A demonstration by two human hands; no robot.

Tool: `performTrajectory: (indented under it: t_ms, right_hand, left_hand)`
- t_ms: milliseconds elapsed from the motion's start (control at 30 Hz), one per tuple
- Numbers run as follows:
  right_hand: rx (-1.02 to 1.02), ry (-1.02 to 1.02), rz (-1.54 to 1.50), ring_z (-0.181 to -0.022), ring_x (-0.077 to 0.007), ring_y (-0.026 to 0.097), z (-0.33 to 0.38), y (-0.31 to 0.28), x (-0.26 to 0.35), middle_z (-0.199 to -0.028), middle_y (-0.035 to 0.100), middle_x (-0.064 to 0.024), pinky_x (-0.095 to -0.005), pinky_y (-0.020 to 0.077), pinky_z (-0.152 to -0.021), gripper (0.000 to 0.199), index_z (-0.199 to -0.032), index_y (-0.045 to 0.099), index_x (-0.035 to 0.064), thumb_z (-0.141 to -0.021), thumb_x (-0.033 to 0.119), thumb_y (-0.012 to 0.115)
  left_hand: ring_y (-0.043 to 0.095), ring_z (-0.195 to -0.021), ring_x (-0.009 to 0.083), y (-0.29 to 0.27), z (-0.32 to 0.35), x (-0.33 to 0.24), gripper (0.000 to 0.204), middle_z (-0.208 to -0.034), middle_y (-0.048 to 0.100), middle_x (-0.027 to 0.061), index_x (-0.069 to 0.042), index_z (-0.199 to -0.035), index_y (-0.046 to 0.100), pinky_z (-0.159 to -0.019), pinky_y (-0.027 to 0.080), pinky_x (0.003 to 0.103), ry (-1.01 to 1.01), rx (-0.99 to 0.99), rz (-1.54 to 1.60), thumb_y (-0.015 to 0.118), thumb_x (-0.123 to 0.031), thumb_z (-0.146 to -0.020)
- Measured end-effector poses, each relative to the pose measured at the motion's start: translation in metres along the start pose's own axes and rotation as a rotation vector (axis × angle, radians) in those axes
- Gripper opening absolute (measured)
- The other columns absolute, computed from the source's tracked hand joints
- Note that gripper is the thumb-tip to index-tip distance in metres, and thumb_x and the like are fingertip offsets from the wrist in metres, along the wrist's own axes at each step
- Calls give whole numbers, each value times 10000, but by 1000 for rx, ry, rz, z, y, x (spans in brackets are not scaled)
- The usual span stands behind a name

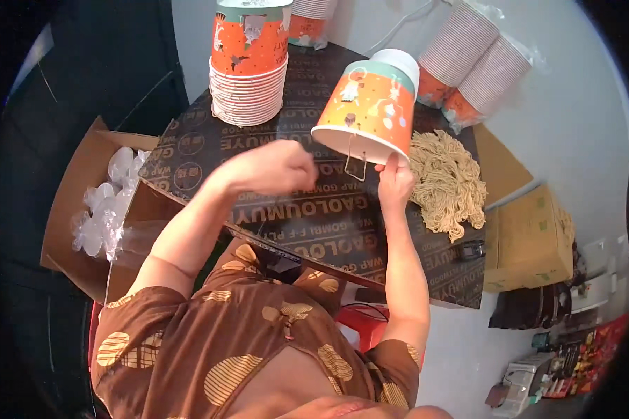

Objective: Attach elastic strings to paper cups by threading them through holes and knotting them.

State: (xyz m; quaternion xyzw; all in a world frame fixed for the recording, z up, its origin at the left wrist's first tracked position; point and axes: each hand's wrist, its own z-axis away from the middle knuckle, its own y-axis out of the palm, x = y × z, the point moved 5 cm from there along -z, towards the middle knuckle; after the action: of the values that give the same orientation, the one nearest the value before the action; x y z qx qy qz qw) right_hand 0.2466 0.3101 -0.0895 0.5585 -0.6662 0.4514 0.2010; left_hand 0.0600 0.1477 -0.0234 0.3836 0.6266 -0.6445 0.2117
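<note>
An orange paper bucket (370, 105) with a teal band and printed cartoon figures is tipped over, its white mouth facing down towards me. My right hand (396, 185) grips it at the rim, fingers partly inside. From the mouth hangs a thin beige cord (349, 166) in a loop. My left hand (276, 167) is closed just left of the cord, apart from the bucket; whatever its fingers may pinch is hidden. A heap of beige cords (449, 181) lies on the table right of my right hand. At the back left stands a nested stack of matching buckets (248, 91), upside down.
More bagged bucket stacks (461, 49) stand along the wall at the back right. The dark printed table (293, 241) has a small black object (474, 249) near its right edge. Left is an open carton (73, 216) with clear plastic lids (105, 216); right, another cardboard box (528, 241).
</note>
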Motion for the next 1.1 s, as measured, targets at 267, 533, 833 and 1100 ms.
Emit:
performTrajectory:
  t_ms: [267, 533, 833, 1100]
  right_hand:
    - [-69, -751, 35, -803, -323, 664, 28, 3, 66, -1144, 618, -229, -363, 541, -661, 470, -1223, 522, -88, -814, 95, 666]
    - [77, -954, 147, -584, -245, 601, 49, 21, 68, -976, 638, -213, -325, 480, -480, 505, -1230, 496, -111, -779, 39, 667]
    - [128, -666, 72, -651, -263, 626, 29, -1, 68, -934, 634, -164, -349, 509, -578, 385, -1231, 535, -29, -855, 49, 569]
    - [142, -675, 53, -755, -295, 655, 24, 2, 63, -886, 637, -166, -363, 530, -639, 223, -1080, 612, -29, -930, 97, 507]
  left_hand:
    - [427, -1261, 329, -42, 60, -35, 1241, -1355, 396, 256, 26, -1453, 131, -1076, 338, 439, 126, -769, 259, 893, -386, -565]
    - [406, -1275, 301, -16, 71, -41, 1243, -1346, 380, 246, 52, -1448, 25, -1084, 335, 392, 178, -873, 293, 877, -233, -588]
    - [534, -1118, 248, -123, 157, -34, 1111, -1264, 466, 190, 28, -1420, 119, -945, 478, 365, 248, -1461, -94, 871, -189, -632]
    - [428, -1198, 344, -240, 145, -59, 1129, -1323, 342, 258, 14, -1441, 123, -1005, 399, 437, 224, -1903, -629, 854, -226, -615]
